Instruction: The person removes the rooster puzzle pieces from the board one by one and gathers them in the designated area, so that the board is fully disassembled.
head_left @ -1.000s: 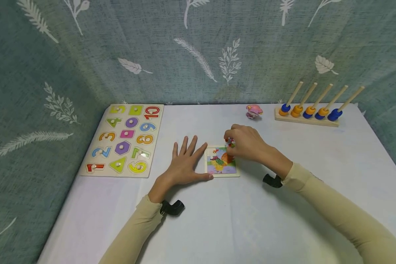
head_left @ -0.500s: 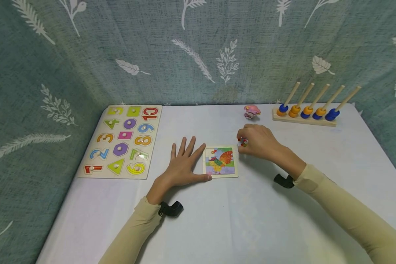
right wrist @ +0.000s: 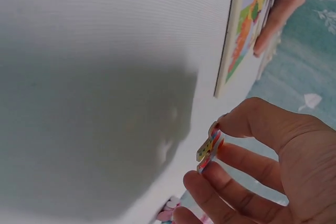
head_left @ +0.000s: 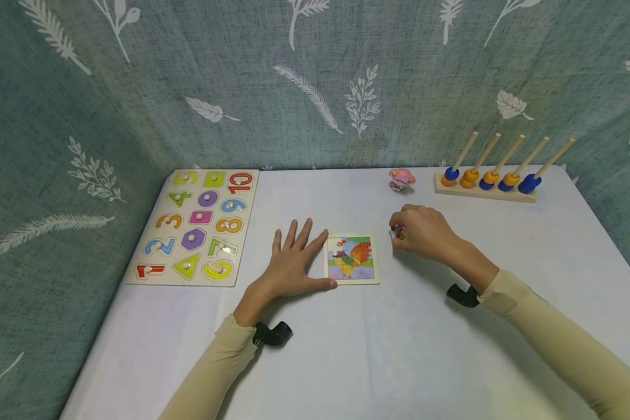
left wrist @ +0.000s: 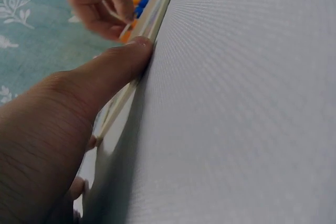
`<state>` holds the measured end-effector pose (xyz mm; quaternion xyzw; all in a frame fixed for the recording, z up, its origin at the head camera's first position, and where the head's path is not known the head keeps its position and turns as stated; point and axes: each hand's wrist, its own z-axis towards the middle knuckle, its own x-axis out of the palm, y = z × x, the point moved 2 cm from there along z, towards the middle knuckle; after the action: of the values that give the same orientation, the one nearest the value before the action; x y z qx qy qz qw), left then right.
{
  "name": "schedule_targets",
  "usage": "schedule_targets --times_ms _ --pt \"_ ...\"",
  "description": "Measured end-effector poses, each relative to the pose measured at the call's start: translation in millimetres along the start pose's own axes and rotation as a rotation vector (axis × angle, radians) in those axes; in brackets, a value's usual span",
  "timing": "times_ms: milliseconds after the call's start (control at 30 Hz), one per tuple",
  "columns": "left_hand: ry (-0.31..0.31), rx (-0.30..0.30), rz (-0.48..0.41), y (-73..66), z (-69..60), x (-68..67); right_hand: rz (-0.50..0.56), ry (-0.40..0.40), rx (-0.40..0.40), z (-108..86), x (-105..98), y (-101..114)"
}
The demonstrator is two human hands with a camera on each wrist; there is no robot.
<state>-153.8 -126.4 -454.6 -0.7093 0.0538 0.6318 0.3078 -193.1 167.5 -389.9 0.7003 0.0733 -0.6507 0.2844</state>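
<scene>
A small jigsaw puzzle with a colourful bird picture lies in a pale wooden frame (head_left: pixel 376 261) mid-table. The upper left corner of its picture area looks pale. My left hand (head_left: pixel 290 269) rests beside it with fingers spread, index fingertip and thumb touching the frame's left side; in the left wrist view the thumb (left wrist: pixel 118 69) presses the frame's edge. To the right of the frame, my right hand (head_left: pixel 426 234) pinches a colourful jigsaw piece (right wrist: pixel 209 148) between thumb and fingertips above the table. Whether it is one piece or more, I cannot tell.
A number and shape peg board (head_left: pixel 240 245) lies at the left. A small pink toy figure (head_left: pixel 401 179) stands at the back, and a wooden peg stacker (head_left: pixel 485 189) with blue and orange beads at the back right. A patterned cloth wall (head_left: pixel 262 140) borders the table.
My right hand has moved from over the puzzle's upper right to the table space right of it, still pinching the jigsaw piece. My left hand has stayed against the frame.
</scene>
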Motion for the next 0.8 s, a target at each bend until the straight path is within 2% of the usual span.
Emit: schedule_targets --times_ms 600,800 --pt "-0.008 0.003 0.009 -1.3 1.0 0.5 0.000 -0.025 0.027 -8.1 11 -14" --pt "0.008 -0.019 0.008 -0.9 0.2 0.3 0.023 -0.035 0.027 -8.2 13 -15"
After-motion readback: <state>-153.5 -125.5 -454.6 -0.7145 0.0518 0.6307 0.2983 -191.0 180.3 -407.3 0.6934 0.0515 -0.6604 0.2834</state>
